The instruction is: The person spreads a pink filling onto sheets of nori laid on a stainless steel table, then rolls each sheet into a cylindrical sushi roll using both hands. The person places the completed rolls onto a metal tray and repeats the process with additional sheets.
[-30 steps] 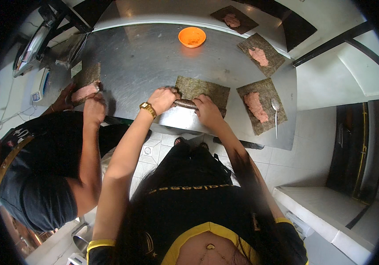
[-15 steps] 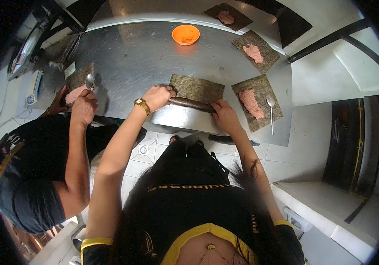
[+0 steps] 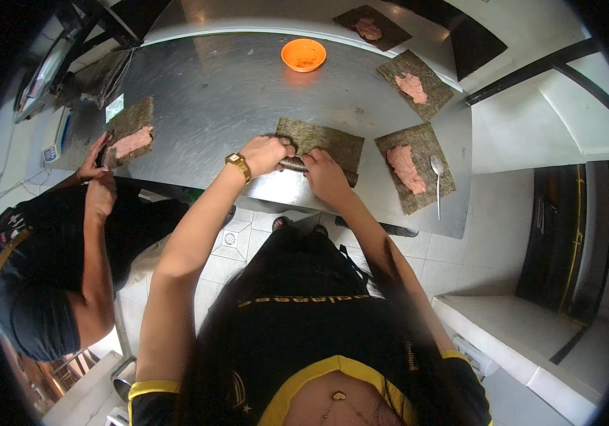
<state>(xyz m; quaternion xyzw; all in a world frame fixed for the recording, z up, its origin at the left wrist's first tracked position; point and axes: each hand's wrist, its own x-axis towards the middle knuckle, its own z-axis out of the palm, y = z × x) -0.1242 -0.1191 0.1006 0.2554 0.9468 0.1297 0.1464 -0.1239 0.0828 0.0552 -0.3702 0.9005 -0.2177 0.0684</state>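
A dark seaweed sheet (image 3: 329, 142) lies in front of me, its near edge curled into a roll (image 3: 293, 165). My left hand (image 3: 267, 154), with a gold watch at the wrist, is closed on the left end of that roll. Close beside it, the fingers of my right hand (image 3: 326, 175) bend over the roll's middle. Past my right hand, the roll's right end (image 3: 351, 178) shows. What lies inside is hidden. To the right, another seaweed sheet (image 3: 418, 144) carries pink paste (image 3: 405, 169) and a spoon (image 3: 437, 177).
An orange bowl (image 3: 304, 56) stands toward the back of the metal table (image 3: 212, 99). Two more pasted sheets lie at the far right, one here (image 3: 429, 74). At left, a co-worker's hands (image 3: 99, 174) are at a seaweed sheet with pink paste (image 3: 132, 143), near a scale (image 3: 52, 150).
My right hand has slid left along the roll from its right end, close to my left hand. The co-worker's hand with the spoon has pulled back from the paste toward the body.
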